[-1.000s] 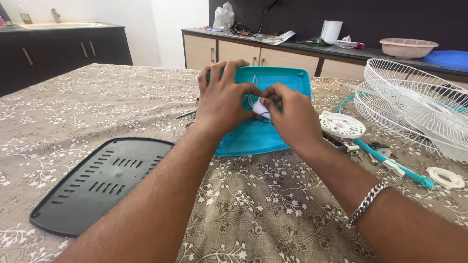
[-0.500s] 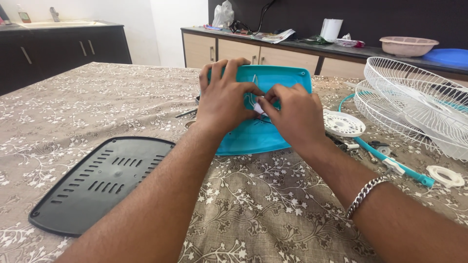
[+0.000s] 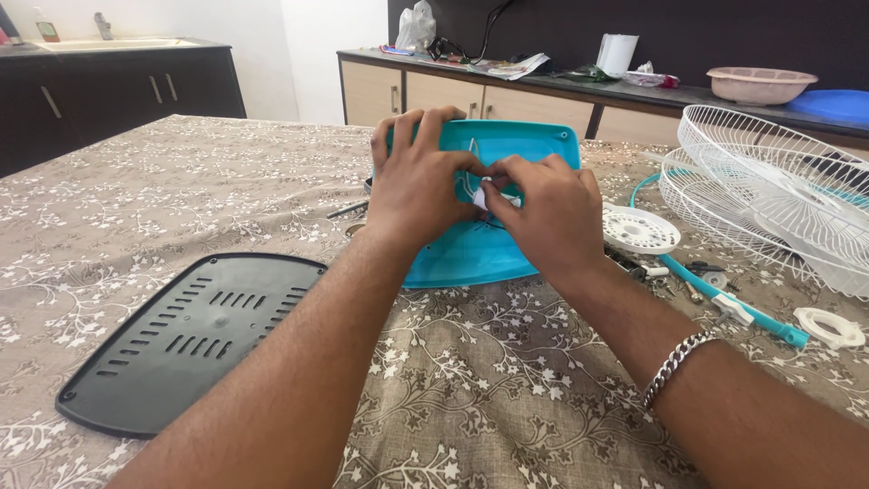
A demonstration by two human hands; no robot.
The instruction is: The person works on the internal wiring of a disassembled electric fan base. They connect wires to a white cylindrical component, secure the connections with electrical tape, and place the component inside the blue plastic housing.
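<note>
A bench [image 3: 181, 190] under a floral cloth is carrying a dismantled fan. The black cover [image 3: 186, 340] is lying off, left of the teal base [image 3: 507, 244] at centre. The left hand [image 3: 418, 186] and right hand [image 3: 549, 215] are pinching a white connector [image 3: 482, 196] inside the base. Grilles [image 3: 778, 195] are sitting apart at right; reassembly is not started.

Bright, even daylight, apparently from upper left of frame, where white wall is near blown out. Soft shadows only: faint one under forearms at lower centre, none hard. Mild sheen on black vented panel [image 3: 190, 340] at lower left. Focus sharp at centre; slight wide-angle stretch at edges, forearms enlarged along bottom. No motion blur.
</note>
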